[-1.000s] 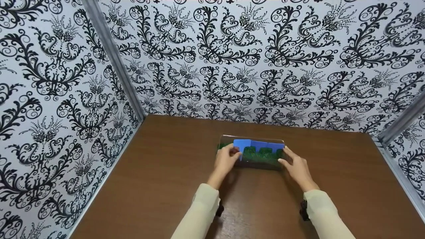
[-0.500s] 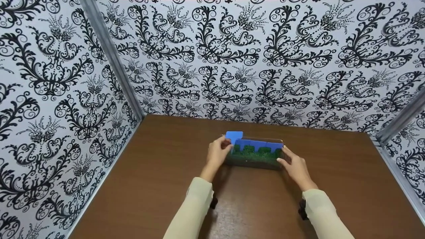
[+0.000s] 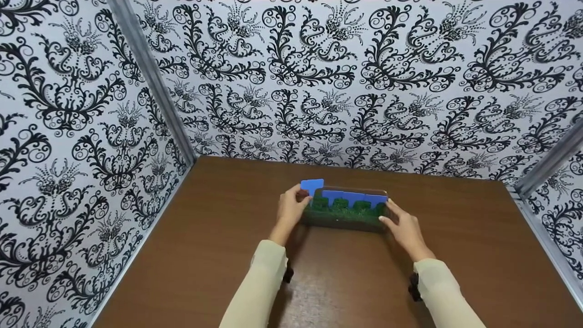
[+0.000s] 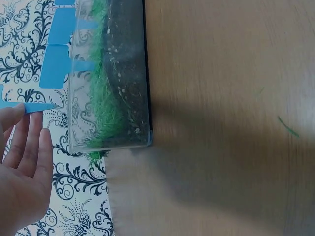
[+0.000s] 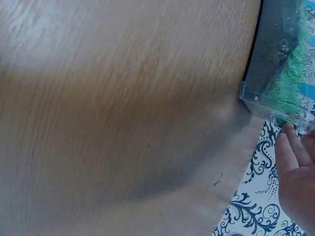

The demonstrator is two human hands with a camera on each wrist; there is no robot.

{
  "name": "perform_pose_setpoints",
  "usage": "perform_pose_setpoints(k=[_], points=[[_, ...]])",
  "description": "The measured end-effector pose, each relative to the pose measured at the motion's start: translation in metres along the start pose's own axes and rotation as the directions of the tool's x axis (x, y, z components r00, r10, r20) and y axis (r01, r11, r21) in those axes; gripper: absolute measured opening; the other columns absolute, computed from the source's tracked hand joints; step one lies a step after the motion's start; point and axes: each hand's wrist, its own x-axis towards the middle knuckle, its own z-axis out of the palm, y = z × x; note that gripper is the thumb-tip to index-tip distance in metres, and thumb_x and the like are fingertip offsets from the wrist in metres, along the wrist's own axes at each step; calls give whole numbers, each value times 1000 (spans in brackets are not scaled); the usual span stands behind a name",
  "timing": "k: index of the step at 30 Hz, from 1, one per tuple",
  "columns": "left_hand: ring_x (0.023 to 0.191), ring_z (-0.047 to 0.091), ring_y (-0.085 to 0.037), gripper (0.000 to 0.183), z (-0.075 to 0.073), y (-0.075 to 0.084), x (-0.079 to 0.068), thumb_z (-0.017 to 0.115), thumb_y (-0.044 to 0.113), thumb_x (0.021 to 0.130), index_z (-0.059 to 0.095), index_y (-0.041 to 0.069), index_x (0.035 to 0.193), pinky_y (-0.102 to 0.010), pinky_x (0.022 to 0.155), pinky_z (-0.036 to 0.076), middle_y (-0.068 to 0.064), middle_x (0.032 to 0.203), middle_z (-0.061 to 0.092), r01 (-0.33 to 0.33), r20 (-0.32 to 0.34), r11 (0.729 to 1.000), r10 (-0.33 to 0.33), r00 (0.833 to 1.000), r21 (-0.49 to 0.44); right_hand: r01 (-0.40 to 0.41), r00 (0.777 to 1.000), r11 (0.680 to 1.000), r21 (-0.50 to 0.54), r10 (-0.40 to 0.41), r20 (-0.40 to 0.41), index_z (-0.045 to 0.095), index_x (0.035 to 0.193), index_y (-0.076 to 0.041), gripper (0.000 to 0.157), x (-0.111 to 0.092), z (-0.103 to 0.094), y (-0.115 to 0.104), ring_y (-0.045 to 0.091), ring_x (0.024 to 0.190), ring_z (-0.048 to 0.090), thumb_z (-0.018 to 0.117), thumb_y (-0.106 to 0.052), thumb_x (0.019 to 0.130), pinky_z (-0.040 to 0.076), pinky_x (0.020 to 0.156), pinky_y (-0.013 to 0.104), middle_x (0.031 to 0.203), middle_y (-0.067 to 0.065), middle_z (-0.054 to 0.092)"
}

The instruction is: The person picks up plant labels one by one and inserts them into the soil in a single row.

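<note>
My left hand (image 3: pixel 290 209) pinches a T-shaped blue plant label (image 3: pixel 312 184) between thumb and fingers. In the left wrist view the label's pointed stem (image 4: pixel 39 107) is outside the clear planter box (image 4: pixel 133 93), apart from it. The box holds dark soil and green grass (image 4: pixel 106 110). Several other blue labels (image 3: pixel 353 198) stand in a row in the grass. My right hand (image 3: pixel 407 230) holds the box's right end, thumb at the front and fingers at the end. In the right wrist view its fingertips (image 5: pixel 288 129) touch the clear end wall.
The box stands on a brown wooden table (image 3: pixel 218 255). Patterned black-and-white walls (image 3: pixel 319 91) rise behind and at the sides, with grey metal posts (image 3: pixel 150 77) at the corners. A loose blade of grass (image 4: pixel 288 127) lies on the table.
My left hand has moved left and slightly up with the blue label, whose stem has come out of the grass. The right hand stays at the box's right end.
</note>
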Motion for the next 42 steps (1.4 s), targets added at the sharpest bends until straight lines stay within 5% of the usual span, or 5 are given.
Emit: perform_pose_setpoints(k=[11,34,42], points=[[92,72,-22,20,-1,-8,4,74,16,89,72,10,108,-39,81,57,-7,100,77,-11,-8,1000,11,1000,11,-1,1000,1000,27,0,15,44,148,0,55,-1,0,1,43,137,44,63,-16,98,43,106,56,156,19,38],[87,72,-24,16,3,-13,9,75,18,89,65,9,99,-42,78,56,-9,94,76,-27,0,993,28,1000,113,8,1000,1000,27,-8,3,45,147,0,55,0,2,3,43,140,40,64,-16,98,38,111,57,155,19,39],[86,72,-22,16,5,-14,12,74,19,90,69,10,102,-40,76,56,-7,94,77,-27,25,995,25,999,100,-13,1000,1000,3,13,-8,46,147,-1,55,1,3,3,40,133,50,64,-17,97,43,107,55,155,18,40]])
